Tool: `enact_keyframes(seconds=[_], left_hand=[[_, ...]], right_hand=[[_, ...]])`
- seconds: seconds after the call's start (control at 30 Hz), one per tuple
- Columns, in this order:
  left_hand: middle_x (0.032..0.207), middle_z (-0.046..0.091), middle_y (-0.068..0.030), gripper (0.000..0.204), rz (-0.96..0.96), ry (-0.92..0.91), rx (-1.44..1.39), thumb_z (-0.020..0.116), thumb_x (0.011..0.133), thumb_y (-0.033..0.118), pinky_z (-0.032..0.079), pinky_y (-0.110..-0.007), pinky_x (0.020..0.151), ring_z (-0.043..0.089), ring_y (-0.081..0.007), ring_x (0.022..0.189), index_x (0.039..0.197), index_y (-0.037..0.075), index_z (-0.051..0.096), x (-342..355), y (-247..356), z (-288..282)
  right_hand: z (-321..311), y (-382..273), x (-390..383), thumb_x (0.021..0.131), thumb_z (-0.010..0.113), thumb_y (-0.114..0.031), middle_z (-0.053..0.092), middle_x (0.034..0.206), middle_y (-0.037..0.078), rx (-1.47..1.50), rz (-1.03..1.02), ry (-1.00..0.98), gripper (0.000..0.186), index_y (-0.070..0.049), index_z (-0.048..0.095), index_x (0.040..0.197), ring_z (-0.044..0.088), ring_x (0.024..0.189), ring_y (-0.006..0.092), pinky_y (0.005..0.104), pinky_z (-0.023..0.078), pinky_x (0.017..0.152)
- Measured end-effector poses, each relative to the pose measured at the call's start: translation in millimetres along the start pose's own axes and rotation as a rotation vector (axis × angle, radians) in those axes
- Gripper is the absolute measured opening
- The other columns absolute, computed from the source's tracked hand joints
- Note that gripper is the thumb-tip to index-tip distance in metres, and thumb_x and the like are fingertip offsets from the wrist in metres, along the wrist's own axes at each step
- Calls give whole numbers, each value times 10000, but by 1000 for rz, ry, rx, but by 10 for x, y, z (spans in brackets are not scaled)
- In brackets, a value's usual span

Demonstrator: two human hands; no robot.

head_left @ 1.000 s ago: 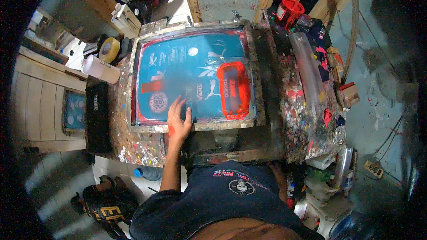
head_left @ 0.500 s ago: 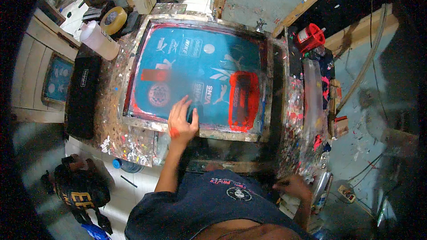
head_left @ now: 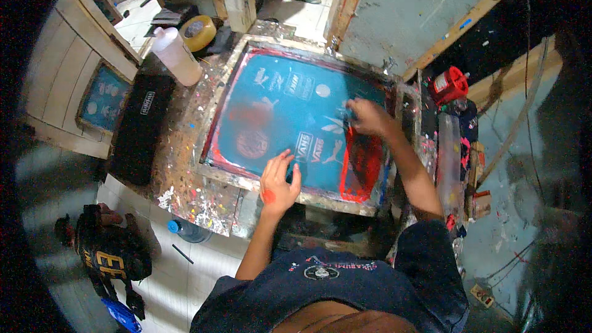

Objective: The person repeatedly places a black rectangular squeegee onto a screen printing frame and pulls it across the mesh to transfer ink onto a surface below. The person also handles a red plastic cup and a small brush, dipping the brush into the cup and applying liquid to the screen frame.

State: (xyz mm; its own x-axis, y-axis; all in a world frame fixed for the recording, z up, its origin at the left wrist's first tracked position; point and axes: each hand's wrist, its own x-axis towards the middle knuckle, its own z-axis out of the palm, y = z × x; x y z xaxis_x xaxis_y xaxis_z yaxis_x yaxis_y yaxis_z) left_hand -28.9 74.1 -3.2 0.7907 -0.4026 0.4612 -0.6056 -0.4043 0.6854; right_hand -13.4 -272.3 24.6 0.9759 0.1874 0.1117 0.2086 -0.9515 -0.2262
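on teal mesh screen [head_left: 290,111], left hand [head_left: 277,185] flat, right hand [head_left: 369,117] curled.

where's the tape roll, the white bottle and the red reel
yellow tape roll [head_left: 198,32], head view, on its yellow outer band
white bottle [head_left: 177,58], head view, mid body
red reel [head_left: 448,84], head view, on its red side face

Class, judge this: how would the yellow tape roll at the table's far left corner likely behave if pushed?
The yellow tape roll lies flat, so it would probably slide rather than roll. Its thick winding suggests some weight. The paint-crusted table would likely drag on it.
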Motion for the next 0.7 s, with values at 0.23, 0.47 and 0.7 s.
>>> enact_keyframes(seconds=[0.23,0.47,0.7], left_hand=[[1157,704,-147,196,-15,7,-27,691,858,94,538,-426,891,670,-336,1027,1031,2,694,-10,-9,1],[1137,708,-132,193,-17,23,-23,690,862,101,542,-419,866,676,-318,997,1031,7,693,-20,-21,22],[1129,711,-139,196,-35,12,-30,688,870,120,547,-417,866,683,-322,991,1030,7,692,-14,18,-35]], right_hand=[[97,-223,115,978,556,-523,711,895,237,-165,285,-297,515,-21,669,955,690,858,448,518,564,753],[379,162,-35,985,560,-346,701,817,146,-367,-60,-273,330,-83,692,835,706,779,347,454,579,695],[112,92,-345,867,618,-203,644,822,39,-480,-357,-95,92,-114,633,848,681,805,242,391,560,665]])
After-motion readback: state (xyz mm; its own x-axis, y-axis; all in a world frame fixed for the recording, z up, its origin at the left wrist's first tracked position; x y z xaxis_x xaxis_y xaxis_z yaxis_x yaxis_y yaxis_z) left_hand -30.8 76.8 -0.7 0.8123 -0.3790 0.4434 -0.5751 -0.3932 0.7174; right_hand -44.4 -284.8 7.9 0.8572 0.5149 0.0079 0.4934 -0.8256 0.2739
